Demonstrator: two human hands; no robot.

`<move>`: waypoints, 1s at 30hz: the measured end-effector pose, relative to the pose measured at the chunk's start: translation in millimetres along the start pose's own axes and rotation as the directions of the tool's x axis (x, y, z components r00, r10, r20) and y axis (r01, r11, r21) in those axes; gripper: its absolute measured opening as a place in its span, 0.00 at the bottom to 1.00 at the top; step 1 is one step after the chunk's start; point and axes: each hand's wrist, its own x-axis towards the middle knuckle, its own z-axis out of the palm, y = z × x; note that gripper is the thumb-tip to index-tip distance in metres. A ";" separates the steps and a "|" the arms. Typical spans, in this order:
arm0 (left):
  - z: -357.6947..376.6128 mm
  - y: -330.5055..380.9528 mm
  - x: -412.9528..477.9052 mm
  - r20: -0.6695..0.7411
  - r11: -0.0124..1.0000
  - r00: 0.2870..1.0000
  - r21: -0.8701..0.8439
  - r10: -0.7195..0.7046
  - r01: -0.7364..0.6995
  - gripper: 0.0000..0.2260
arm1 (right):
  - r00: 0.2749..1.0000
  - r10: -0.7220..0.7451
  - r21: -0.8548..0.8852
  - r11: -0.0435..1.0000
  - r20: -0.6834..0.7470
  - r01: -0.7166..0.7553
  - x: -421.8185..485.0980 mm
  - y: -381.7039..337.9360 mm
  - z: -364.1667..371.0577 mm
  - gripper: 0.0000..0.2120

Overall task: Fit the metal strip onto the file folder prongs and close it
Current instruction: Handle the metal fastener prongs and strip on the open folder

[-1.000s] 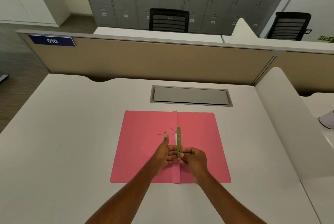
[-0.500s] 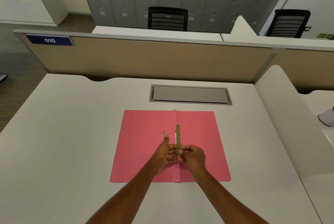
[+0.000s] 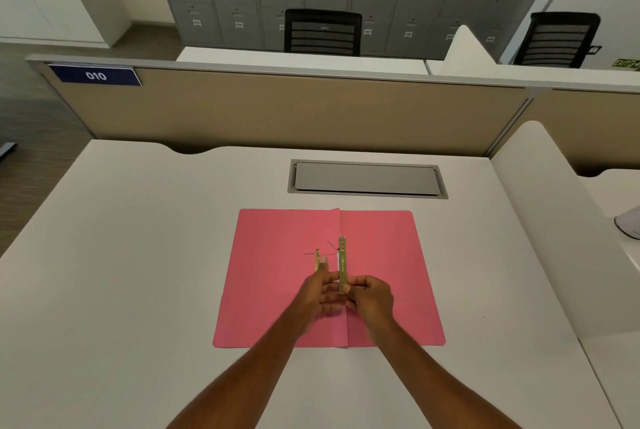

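Note:
A pink file folder (image 3: 277, 290) lies open flat on the white desk, its spine crease running toward me. A gold metal strip (image 3: 342, 260) stands along the crease, its near end pinched by my right hand (image 3: 370, 297). My left hand (image 3: 322, 290) rests just left of the crease, thumb pressed on a second gold piece (image 3: 317, 260), which looks like a prong. Thin prong tips stick up near both gold pieces. My fingers hide the strip's near end.
A grey cable hatch (image 3: 367, 179) is set into the desk (image 3: 121, 272) behind the folder. A beige partition (image 3: 277, 109) closes the far edge and a white divider (image 3: 540, 220) the right side. A white object (image 3: 628, 226) sits on the neighbouring desk.
My hands have stayed almost in place. The second gold piece under my left thumb now shows more clearly. The view has shifted slightly.

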 end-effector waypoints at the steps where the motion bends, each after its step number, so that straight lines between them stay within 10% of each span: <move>1: 0.7 0.7 -0.7 -0.024 1.000 1.000 -0.001 0.018 -0.018 0.32 | 1.000 0.001 0.004 1.000 0.004 -0.001 0.1 -0.1 0.9 0.04; 7: -3.2 2.6 8.8 -0.267 0.968 0.934 0.141 0.239 -0.207 0.24 | 0.999 0.032 0.015 0.999 0.024 -0.033 1.8 1.8 7.6 0.07; 11: -9.4 14.7 17.5 -0.229 0.668 0.759 0.664 0.609 -0.336 0.17 | 0.999 0.048 0.007 0.999 0.003 -0.048 2.8 3.3 7.0 0.07; 14: -12.2 27.9 23.6 -0.132 0.568 0.767 0.751 0.628 -0.336 0.25 | 0.999 0.054 0.015 0.998 0.004 -0.054 4.6 4.8 7.7 0.08; 30: -11.4 48.1 45.6 -0.008 0.813 0.925 0.480 0.379 -0.329 0.28 | 0.999 0.053 0.001 0.999 -0.014 -0.053 13.5 6.1 9.0 0.08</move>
